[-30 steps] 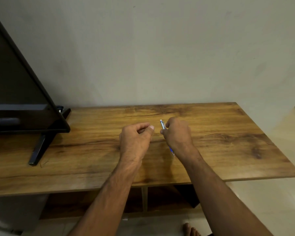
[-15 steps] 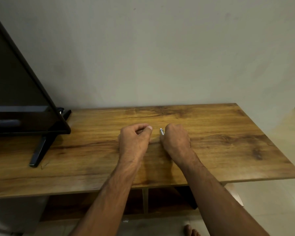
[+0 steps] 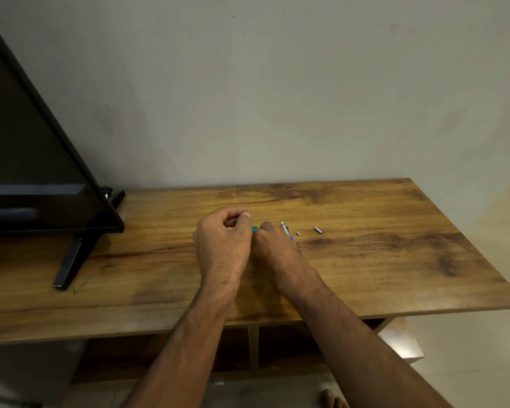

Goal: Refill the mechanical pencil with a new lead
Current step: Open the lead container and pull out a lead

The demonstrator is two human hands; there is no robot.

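The white and blue mechanical pencil (image 3: 286, 230) sticks out from the far side of my right hand (image 3: 274, 250), which is curled around it; most of its barrel is hidden under the hand. A small teal lead case (image 3: 254, 228) shows between my two hands. The pinched fingers of my left hand (image 3: 223, 242) are closed on it, and my right fingertips touch its other end. Both hands rest low on the wooden table (image 3: 380, 260). Right of the pencil lie a tiny pale eraser piece (image 3: 299, 233) and a small metal cap (image 3: 318, 230).
A black TV screen (image 3: 36, 172) on a dark stand leg (image 3: 71, 260) fills the table's left end. A plain wall runs behind the table. Open shelves sit under the tabletop, and my bare toes (image 3: 333, 399) show on the tiled floor.
My right hand has lowered the pencil and slid left until it meets my left hand. The teal case, eraser piece and metal cap have come into sight.
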